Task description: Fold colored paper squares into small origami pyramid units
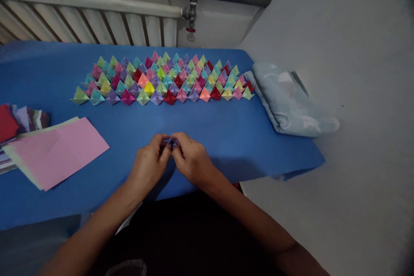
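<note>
Between my hands, over the near side of the blue table, is a small folded piece of purple paper [171, 140], mostly hidden by my fingers. My left hand [149, 159] pinches its left side between thumb and fingers. On its right side, my right hand [191, 157] pinches it the same way, and the two hands almost meet. Beyond them stand rows of folded paper boats [157, 96] in green, blue, purple, pink, red and yellow, packed close together.
Pink and green paper sheets [61, 151] lie at the left, beside a stack of coloured paper [22, 120]. A folded grey-blue cloth [287, 103] rests at the table's right end. Behind the blue table [129, 125] are a radiator [97, 21] and a pipe with a valve [192, 13].
</note>
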Action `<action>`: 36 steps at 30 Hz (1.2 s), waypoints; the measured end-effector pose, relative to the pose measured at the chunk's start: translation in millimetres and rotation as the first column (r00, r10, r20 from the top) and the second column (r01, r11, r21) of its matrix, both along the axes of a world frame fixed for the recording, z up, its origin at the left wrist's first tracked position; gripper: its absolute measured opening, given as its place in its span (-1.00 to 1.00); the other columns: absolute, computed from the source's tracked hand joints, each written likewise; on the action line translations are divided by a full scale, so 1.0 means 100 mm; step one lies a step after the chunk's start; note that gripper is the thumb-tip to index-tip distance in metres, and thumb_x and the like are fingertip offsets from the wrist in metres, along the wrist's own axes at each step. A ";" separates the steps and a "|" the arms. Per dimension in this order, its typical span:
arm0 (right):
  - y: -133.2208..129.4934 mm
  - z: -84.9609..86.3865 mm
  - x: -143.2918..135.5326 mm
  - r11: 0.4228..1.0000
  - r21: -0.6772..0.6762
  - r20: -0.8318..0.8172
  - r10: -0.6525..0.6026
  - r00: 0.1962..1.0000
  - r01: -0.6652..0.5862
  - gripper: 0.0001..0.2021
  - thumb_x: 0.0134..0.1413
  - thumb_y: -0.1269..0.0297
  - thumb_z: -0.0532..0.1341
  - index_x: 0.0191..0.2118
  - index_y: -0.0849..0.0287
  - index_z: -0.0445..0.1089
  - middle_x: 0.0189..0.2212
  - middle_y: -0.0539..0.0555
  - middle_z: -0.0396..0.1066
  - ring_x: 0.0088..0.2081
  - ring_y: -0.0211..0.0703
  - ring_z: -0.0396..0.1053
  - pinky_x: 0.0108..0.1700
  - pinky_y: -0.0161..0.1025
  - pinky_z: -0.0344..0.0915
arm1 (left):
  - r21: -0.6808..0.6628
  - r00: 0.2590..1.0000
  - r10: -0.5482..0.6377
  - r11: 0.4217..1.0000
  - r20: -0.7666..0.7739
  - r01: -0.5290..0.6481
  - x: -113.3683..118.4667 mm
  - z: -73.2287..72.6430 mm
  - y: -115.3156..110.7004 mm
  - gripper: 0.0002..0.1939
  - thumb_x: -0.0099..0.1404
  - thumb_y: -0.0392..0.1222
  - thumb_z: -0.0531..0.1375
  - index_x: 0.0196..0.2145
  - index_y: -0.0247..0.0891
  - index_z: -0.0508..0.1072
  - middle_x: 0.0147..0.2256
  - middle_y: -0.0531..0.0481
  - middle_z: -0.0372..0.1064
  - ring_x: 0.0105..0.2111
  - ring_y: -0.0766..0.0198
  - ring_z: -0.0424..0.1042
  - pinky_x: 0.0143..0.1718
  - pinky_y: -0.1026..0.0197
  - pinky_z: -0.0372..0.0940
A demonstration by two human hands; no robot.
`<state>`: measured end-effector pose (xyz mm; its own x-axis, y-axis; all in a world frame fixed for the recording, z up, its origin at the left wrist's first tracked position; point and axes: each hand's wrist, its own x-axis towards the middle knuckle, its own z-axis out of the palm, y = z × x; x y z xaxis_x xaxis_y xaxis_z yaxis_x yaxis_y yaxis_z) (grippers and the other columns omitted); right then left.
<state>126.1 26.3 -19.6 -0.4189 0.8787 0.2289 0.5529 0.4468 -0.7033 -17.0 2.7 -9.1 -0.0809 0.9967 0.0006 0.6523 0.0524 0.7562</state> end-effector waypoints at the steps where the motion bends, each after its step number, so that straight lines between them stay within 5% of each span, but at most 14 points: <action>1: 0.00 0.00 0.00 1.000 0.002 -0.010 0.002 1.000 -0.002 -0.78 0.18 0.47 0.03 -0.12 0.19 0.34 -0.29 0.13 0.46 -0.29 -0.14 0.39 -0.20 -0.25 0.29 | 0.001 1.000 -0.003 1.000 0.018 0.003 0.00 0.00 0.00 -0.72 0.31 -0.11 0.10 -0.07 -0.20 0.43 -0.28 -0.06 0.59 -0.33 0.14 0.57 -0.32 0.18 0.36; 6: 0.00 0.00 0.01 0.998 -0.008 -0.034 -0.056 0.998 0.056 -0.77 0.17 0.43 0.05 -0.08 0.19 0.33 -0.37 0.08 0.44 -0.37 -0.16 0.37 -0.26 -0.24 0.28 | 0.045 0.999 0.036 0.998 0.037 -0.038 -0.01 -0.02 -0.04 -0.81 0.28 -0.12 0.12 -0.16 -0.16 0.42 -0.30 -0.03 0.57 -0.34 0.15 0.56 -0.31 0.17 0.36; 10: 0.01 -0.02 0.02 0.997 -0.044 -0.101 -0.063 0.993 0.059 -0.81 0.19 0.42 0.03 -0.15 0.12 0.34 -0.44 0.00 0.41 -0.42 -0.22 0.35 -0.29 -0.28 0.27 | 0.046 0.974 0.075 0.995 0.214 -0.087 0.00 -0.03 -0.05 -0.86 0.21 -0.13 0.15 -0.25 -0.15 0.40 -0.35 0.05 0.53 -0.38 0.23 0.53 -0.29 0.18 0.37; 15: 0.00 -0.04 0.01 0.982 -0.185 -0.332 -0.103 0.938 0.043 -0.83 0.21 0.37 0.03 -0.25 0.08 0.36 -0.46 -0.03 0.42 -0.42 -0.26 0.40 -0.34 -0.32 0.32 | -0.049 0.843 0.118 0.993 0.525 -0.109 0.03 0.04 -0.04 -0.84 0.11 -0.10 0.22 -0.33 -0.17 0.39 -0.41 0.12 0.49 -0.47 0.31 0.49 -0.36 0.22 0.40; 20: -0.04 -0.05 0.01 0.947 -0.320 -0.470 -0.173 0.865 0.016 -0.85 0.18 0.31 0.08 -0.27 0.07 0.39 -0.49 -0.06 0.43 -0.52 -0.32 0.37 -0.43 -0.35 0.32 | -0.129 0.749 0.171 0.985 0.640 -0.114 -0.02 0.11 -0.06 -0.85 0.07 -0.16 0.28 -0.36 -0.18 0.43 -0.49 0.13 0.47 -0.51 0.31 0.49 -0.35 0.20 0.41; 28: -0.11 0.01 0.08 0.977 -0.212 -0.486 -0.106 0.867 0.001 -0.88 0.14 0.25 0.15 -0.28 0.10 0.43 -0.43 -0.01 0.45 -0.44 -0.29 0.38 -0.37 -0.31 0.34 | -0.226 0.571 0.245 0.968 0.784 -0.106 -0.04 0.11 -0.09 -0.75 0.04 -0.16 0.37 -0.33 -0.23 0.44 -0.50 0.14 0.48 -0.49 0.34 0.48 -0.32 0.25 0.38; 31: -0.10 0.03 0.07 0.951 -0.307 -0.524 -0.151 0.838 -0.021 -0.89 0.08 0.20 0.23 -0.29 0.09 0.37 -0.44 -0.05 0.42 -0.42 -0.29 0.39 -0.36 -0.31 0.34 | -0.203 0.579 0.224 0.974 0.784 -0.103 -0.03 0.12 -0.09 -0.65 -0.03 -0.18 0.42 -0.28 -0.22 0.42 -0.47 0.14 0.48 -0.47 0.34 0.48 -0.33 0.25 0.39; 36: -0.02 0.08 0.06 0.844 -0.520 -0.542 -0.206 0.815 -0.133 -0.78 -0.04 0.15 0.33 -0.30 0.09 0.35 -0.43 -0.09 0.43 -0.43 -0.32 0.39 -0.35 -0.33 0.37 | -0.154 0.695 0.123 0.988 0.709 -0.018 -0.05 0.14 -0.10 -0.63 -0.03 -0.13 0.41 -0.25 -0.21 0.43 -0.44 0.10 0.48 -0.42 0.32 0.48 -0.33 0.25 0.39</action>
